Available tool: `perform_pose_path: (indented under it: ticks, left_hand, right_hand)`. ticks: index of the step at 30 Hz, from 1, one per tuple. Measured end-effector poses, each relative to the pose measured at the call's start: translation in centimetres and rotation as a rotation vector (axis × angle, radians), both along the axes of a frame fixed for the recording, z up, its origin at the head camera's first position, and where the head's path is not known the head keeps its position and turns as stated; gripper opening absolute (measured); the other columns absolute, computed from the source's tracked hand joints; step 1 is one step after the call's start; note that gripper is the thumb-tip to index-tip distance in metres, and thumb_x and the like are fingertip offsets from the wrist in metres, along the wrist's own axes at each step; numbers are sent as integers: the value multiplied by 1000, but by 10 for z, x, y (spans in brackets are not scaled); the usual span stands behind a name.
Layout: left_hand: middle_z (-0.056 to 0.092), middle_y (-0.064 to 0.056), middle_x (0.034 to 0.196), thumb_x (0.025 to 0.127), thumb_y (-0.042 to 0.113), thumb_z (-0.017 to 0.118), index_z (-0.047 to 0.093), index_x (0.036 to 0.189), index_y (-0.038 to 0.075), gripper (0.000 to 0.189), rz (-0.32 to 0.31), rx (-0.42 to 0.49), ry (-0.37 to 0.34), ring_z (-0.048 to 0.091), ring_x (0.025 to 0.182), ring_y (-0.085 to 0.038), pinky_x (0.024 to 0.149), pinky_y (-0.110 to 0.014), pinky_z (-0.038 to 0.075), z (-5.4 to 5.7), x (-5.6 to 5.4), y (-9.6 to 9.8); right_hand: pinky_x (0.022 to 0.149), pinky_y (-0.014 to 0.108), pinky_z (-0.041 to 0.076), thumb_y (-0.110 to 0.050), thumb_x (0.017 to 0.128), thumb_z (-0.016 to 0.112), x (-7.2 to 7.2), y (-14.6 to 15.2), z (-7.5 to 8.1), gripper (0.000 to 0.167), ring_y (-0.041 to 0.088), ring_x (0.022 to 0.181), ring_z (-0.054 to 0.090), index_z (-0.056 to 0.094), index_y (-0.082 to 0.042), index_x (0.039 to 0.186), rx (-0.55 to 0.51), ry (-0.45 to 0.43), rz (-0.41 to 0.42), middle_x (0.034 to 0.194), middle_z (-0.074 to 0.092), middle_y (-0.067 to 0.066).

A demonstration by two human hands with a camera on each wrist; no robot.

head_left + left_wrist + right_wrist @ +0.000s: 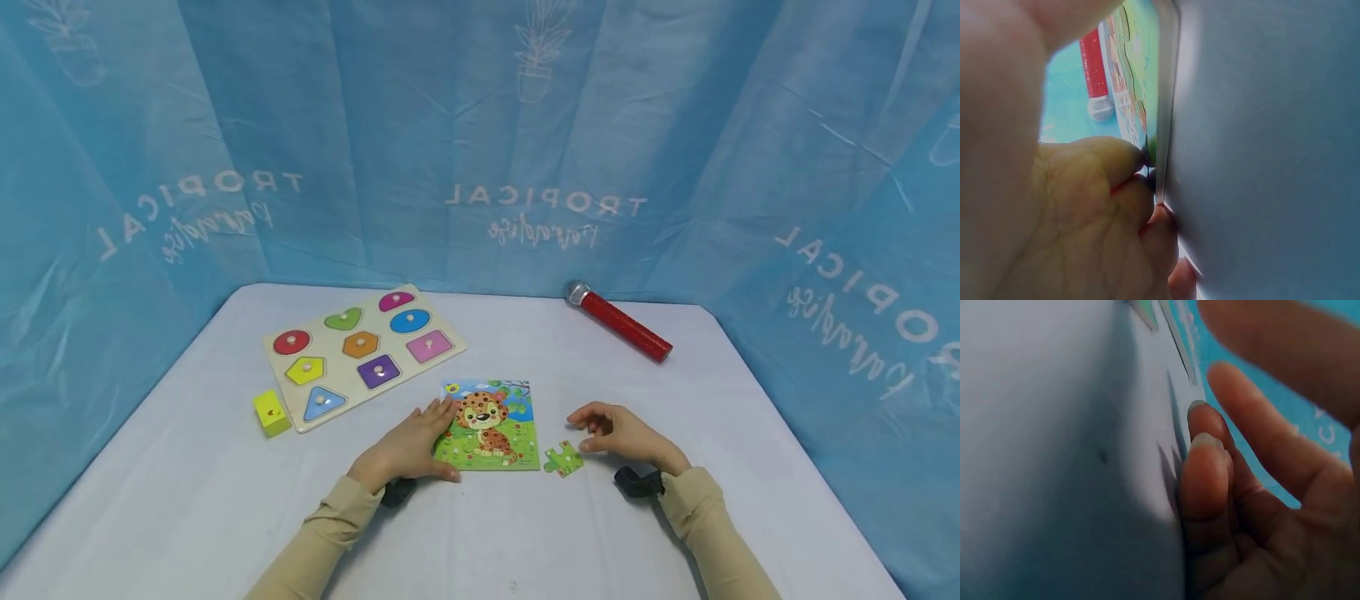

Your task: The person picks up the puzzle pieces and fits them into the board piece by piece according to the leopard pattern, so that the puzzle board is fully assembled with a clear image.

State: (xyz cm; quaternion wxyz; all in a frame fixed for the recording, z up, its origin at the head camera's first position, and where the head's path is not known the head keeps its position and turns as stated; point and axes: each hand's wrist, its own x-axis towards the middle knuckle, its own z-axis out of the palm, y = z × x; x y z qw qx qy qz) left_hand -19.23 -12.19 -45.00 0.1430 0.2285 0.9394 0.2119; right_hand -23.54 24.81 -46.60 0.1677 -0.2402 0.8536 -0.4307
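A square jigsaw puzzle (495, 433) with a spotted leopard cub on green grass lies flat on the white table. My left hand (411, 446) rests along its left side, fingers extended over the upper left edge and thumb near the lower left corner. In the left wrist view, fingertips touch the side of the puzzle (1147, 56). Just right of the puzzle lies a loose green jigsaw piece (564, 459). Beside that piece hovers my right hand (626, 435), fingers loosely bent. The right wrist view shows nothing between its fingers (1205, 478).
A wooden shape board (390, 342) with colourful knobbed shapes lies at the back left. By its lower left corner sits a yellow block (272, 413). Towards the back right lies a red microphone (622, 322) with a silver head. Blue curtains (480, 142) border the table.
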Motion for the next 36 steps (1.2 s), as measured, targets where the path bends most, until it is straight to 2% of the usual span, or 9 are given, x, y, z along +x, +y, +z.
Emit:
perform_pose_path:
  ticks: [6,12,17,20,24,26,30,33,36]
  left_hand:
    - [13,-15,163,78,47,77,16,155,5,107,-8,-4,0,11,151,-34,123,-53,14,1,0,-1]
    - [13,-16,163,78,46,77,17,155,4,107,-7,4,-1,11,151,-34,123,-53,14,-1,-1,-2]
    - [13,-15,163,78,46,77,16,155,5,107,-9,13,4,11,151,-35,123,-53,14,-3,-2,-2]
    - [13,-16,163,78,46,77,17,155,5,107,-9,14,7,11,151,-35,123,-54,14,-3,-2,-2]
    - [14,-16,163,78,45,78,17,155,4,107,-12,13,9,12,151,-36,123,-54,15,-2,-2,-2]
    - [13,-16,163,78,45,78,17,155,3,107,-10,16,4,11,151,-36,123,-54,14,-1,-2,-2]
    - [13,-16,163,77,45,78,17,155,3,107,-2,15,-1,11,151,-36,123,-54,15,0,-1,-2]
    - [13,-16,163,77,45,78,18,154,3,107,0,13,-3,11,151,-35,123,-54,15,1,0,-2]
    - [13,-17,163,77,45,78,18,155,3,107,-6,15,-2,12,151,-36,122,-54,15,1,-1,-1]
  right_hand:
    - [86,18,44,-23,79,81,4,-4,4,42,10,101,48,67,-13,118,42,54,127,117,59,7]
    - [86,18,44,-15,76,82,4,-8,6,31,13,101,49,68,-9,103,30,43,126,107,59,6]
    - [64,15,43,-6,80,77,-2,-1,2,23,4,73,48,58,2,91,-62,-40,47,82,54,-1]
    - [59,16,42,-5,86,70,-6,4,-2,25,4,69,47,58,4,107,-109,-54,-12,82,53,-2]
    - [61,20,46,-13,93,63,-11,8,-4,40,7,74,52,54,-3,132,-135,-77,-122,90,57,-1]
    - [62,19,49,-15,94,62,-14,7,-4,34,6,74,56,58,-3,126,-197,-137,-185,89,61,-3]
    - [63,16,54,-11,95,61,-17,-5,-5,7,2,72,64,63,-6,99,-356,-268,-277,80,68,-7]
    - [61,14,55,-7,94,60,-15,-25,-4,4,1,68,66,56,-8,95,-417,-333,-275,74,70,-8]
    - [58,15,53,-6,95,58,-11,-46,0,27,3,67,67,49,1,120,-429,-375,-190,72,70,-7]
